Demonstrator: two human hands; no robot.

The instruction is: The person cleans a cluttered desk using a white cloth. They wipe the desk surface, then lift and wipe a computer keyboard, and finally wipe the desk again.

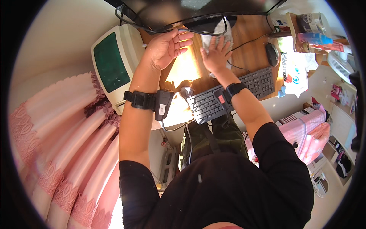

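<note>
My left hand (171, 47) is raised palm up below the monitor, its fingertips beside a black cable (197, 31) that loops down from the screen; whether the thumb touches the cable, I cannot tell. My right hand (216, 55) lies flat with spread fingers on a whitish cloth (207, 41), which rests on the wooden desk (246, 28) and reaches up to the monitor's black base (200, 26). A black keyboard (254, 83) sits askew at the desk's near edge, partly under my right forearm. Each forearm wears a black strap with a small device.
A black monitor (217, 7) stands at the far side. An older white monitor with a green screen (112, 63) is at the left. At the right are a black mouse (271, 54), a small shelf with a jar (313, 23), and white plastic bags (297, 74). Pink curtains (71, 128) hang left.
</note>
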